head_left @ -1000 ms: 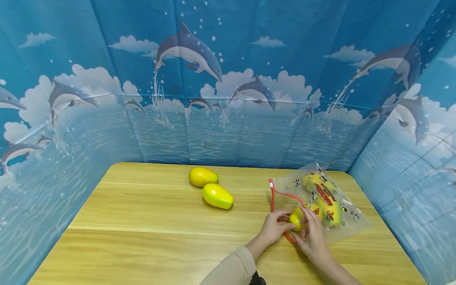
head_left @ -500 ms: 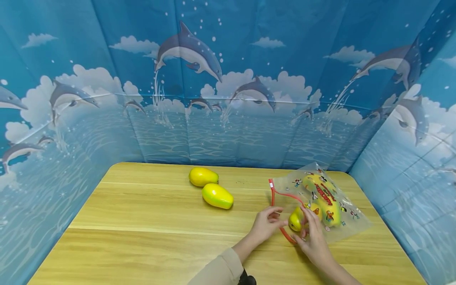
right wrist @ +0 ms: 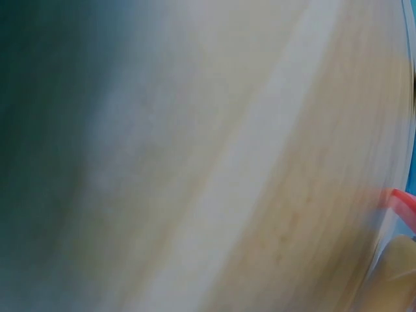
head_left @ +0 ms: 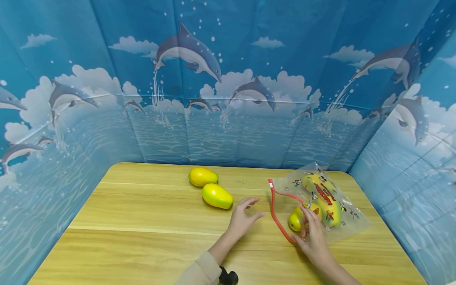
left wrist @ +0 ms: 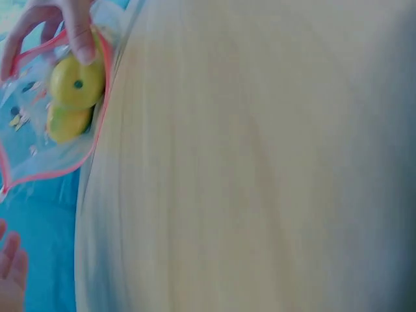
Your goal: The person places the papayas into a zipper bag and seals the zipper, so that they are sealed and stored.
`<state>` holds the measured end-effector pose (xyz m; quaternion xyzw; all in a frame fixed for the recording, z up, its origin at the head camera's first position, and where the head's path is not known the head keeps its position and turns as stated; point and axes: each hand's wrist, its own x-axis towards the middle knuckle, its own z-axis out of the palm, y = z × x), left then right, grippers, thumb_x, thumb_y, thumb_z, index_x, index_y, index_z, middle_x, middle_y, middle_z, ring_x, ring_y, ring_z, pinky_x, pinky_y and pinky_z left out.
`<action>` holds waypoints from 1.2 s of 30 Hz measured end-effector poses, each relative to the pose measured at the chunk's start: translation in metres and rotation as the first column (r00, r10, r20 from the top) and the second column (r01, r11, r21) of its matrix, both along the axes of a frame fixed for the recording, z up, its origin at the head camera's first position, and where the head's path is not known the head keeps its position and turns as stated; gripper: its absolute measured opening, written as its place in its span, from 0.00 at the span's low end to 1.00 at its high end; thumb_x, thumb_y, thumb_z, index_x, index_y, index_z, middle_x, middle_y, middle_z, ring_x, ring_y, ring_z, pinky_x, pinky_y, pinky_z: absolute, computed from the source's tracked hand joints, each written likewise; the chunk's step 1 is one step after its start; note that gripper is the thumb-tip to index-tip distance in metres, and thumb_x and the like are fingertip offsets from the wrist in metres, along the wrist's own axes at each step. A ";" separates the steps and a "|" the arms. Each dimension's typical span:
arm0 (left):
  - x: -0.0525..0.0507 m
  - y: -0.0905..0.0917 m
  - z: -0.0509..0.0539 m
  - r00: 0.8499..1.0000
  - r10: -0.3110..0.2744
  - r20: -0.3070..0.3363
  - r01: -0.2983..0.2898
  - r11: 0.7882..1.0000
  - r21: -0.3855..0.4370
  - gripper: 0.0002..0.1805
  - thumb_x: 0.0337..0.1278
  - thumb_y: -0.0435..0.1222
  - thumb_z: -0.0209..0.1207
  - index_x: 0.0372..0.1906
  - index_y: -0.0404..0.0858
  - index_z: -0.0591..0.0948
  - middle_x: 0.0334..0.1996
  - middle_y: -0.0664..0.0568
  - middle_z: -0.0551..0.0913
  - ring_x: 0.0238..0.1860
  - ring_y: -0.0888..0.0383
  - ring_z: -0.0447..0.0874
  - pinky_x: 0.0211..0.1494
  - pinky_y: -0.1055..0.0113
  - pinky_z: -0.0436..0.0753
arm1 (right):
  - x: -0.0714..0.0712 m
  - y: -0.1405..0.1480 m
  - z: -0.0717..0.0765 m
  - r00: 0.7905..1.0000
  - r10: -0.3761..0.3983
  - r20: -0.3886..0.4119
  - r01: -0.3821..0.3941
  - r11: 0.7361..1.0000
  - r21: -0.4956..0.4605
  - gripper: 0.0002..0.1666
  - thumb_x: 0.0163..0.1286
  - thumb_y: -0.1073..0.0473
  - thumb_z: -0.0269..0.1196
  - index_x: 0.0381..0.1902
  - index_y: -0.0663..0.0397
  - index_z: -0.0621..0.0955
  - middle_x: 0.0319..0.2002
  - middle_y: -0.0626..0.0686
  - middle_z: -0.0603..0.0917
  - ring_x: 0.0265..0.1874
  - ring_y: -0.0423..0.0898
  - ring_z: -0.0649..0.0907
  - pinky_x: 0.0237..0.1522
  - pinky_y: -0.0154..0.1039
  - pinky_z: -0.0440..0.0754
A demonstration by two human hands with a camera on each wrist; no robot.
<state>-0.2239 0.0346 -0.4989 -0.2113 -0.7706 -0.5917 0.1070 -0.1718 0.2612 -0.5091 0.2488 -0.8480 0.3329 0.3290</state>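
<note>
Loosely, the left hand [head_left: 241, 221] curves near the bag [head_left: 325, 195], thumb apart.

This looks like a small curtained booth, fitted up around a table [head_left: 142, 237]; what kind of building it stands in cannot be told. The table has a pale yellow wood-grain top, and its far corners are rounded. Directly behind it hangs a glossy blue curtain [head_left: 228, 87], printed with leaping dolphins [head_left: 189, 53], white clouds [head_left: 99, 81] and rippling water [head_left: 164, 138]. More of the same sea print runs along the table's left and right sides, so it is enclosed on three sides. Fold lines cross the cloth, and it bends at the corners beyond the table. In the left wrist view too, blue shows past the table's edge.
</note>
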 end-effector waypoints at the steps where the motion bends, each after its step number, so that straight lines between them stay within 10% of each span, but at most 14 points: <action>1: 0.000 -0.004 0.000 1.000 0.026 -0.017 -0.026 1.000 -0.007 0.22 0.47 0.37 0.66 0.50 0.36 0.78 0.46 0.43 0.80 0.47 0.49 0.76 0.51 0.57 0.77 | 0.000 0.000 0.000 1.000 0.000 0.000 0.000 1.000 -0.001 0.65 0.15 0.87 0.73 0.61 0.74 0.62 0.53 0.68 0.65 0.25 0.37 0.68 0.20 0.21 0.69; 11: 0.004 -0.038 0.005 0.964 0.260 -0.062 -0.255 0.964 0.078 0.24 0.42 0.35 0.68 0.49 0.33 0.78 0.45 0.44 0.79 0.47 0.46 0.76 0.52 0.51 0.75 | 0.000 0.000 0.000 1.000 -0.003 0.016 0.003 1.000 -0.008 0.66 0.15 0.87 0.72 0.62 0.73 0.61 0.54 0.68 0.65 0.25 0.37 0.68 0.20 0.21 0.69; 20: 0.005 -0.057 0.000 0.866 0.483 -0.129 -0.470 0.875 0.119 0.25 0.36 0.32 0.71 0.45 0.30 0.79 0.44 0.43 0.79 0.47 0.48 0.75 0.52 0.54 0.75 | -0.001 -0.001 0.000 0.999 -0.018 0.042 0.018 1.000 -0.007 0.65 0.18 0.86 0.72 0.63 0.71 0.61 0.55 0.68 0.64 0.23 0.36 0.68 0.21 0.21 0.69; 36: 0.001 -0.073 -0.005 0.805 0.593 -0.026 -0.589 0.803 0.095 0.29 0.36 0.35 0.72 0.49 0.32 0.76 0.50 0.43 0.71 0.52 0.44 0.65 0.54 0.46 0.71 | 0.000 -0.001 0.002 0.999 -0.007 0.037 0.007 1.000 -0.014 0.65 0.18 0.87 0.72 0.63 0.71 0.61 0.55 0.67 0.64 0.23 0.37 0.68 0.20 0.21 0.69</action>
